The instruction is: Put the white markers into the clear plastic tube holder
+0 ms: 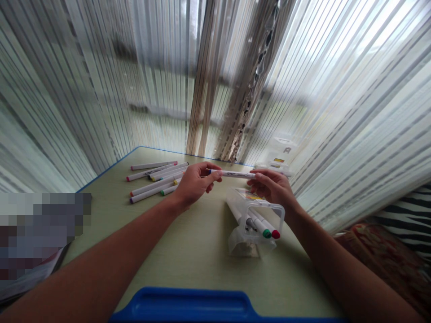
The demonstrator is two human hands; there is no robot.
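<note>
Between both hands a white marker [235, 174] with a blue end is held level above the table. My left hand [198, 181] pinches its blue end; my right hand [271, 185] has closed its fingers on the opposite end. Just below my right hand, a clear plastic case [235, 237] lies open on its side with several markers in it, among them a green-tipped marker [266, 233] and a red-tipped marker [275, 234]. Left of my left hand, several loose white markers [151, 188] with coloured ends are spread in a pile, partly hidden by that hand.
The pale table [188, 251] has a blue rim and a blue moulded tray [188, 303] at its near edge. A second clear plastic case [281, 154] stands at the back right. String curtains [161, 89] hang behind the table. Patterned fabric [387, 255] lies at the right.
</note>
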